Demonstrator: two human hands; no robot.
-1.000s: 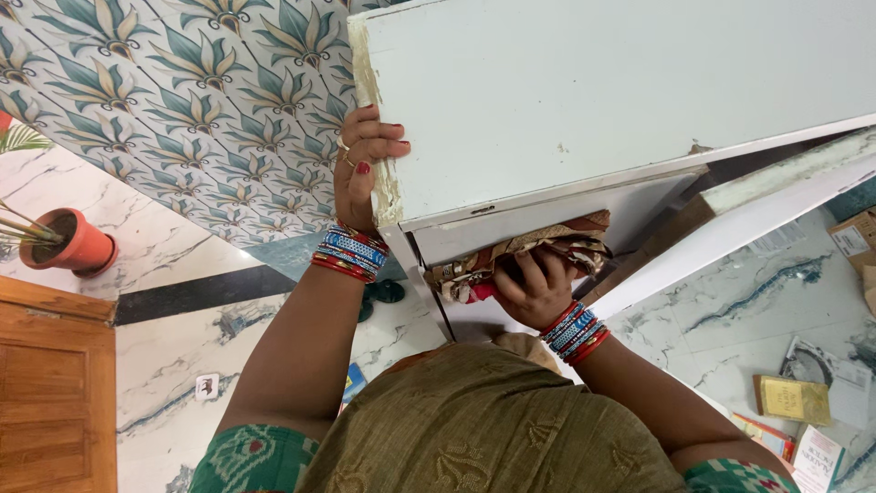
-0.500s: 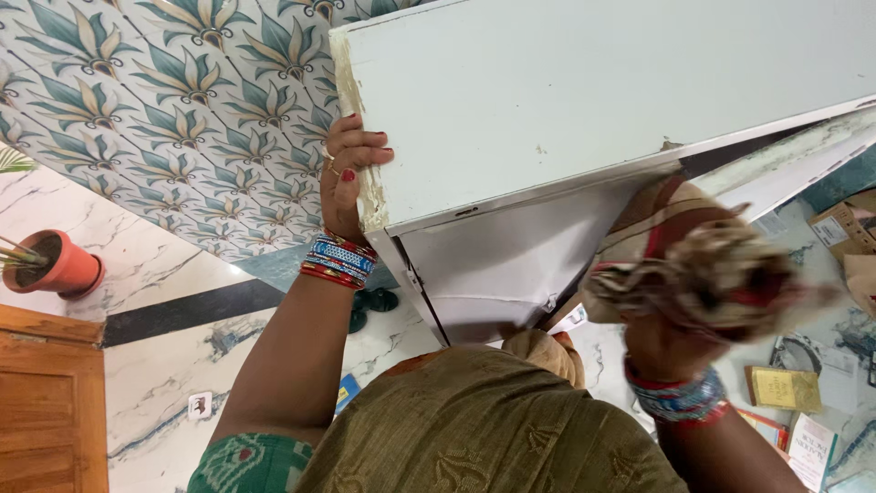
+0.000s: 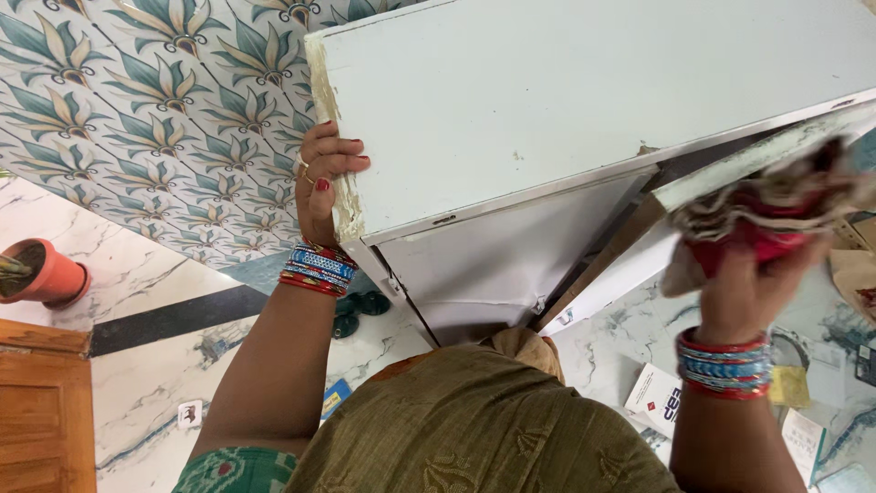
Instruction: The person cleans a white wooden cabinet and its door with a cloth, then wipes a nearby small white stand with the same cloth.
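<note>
The left hand (image 3: 321, 178) is gripping the chipped corner edge of the white painted wooden cabinet (image 3: 584, 100), with the fingers curled over the front face and the grip pressed onto the panel. The right hand (image 3: 753, 283) is holding a bunched brown, cream and red patterned cloth (image 3: 776, 205) raised to the right of the cabinet, with the grip pinching the cloth from below; the cloth is blurred. The white cabinet door (image 3: 493, 260) is standing open below the top panel. Both wrists are wearing stacked red and blue bangles (image 3: 315, 267). A terracotta pot (image 3: 46, 274) is sitting on the marble floor (image 3: 164, 356) at the left. Small paper packets (image 3: 655, 397) are lying on the floor near the right forearm.
</note>
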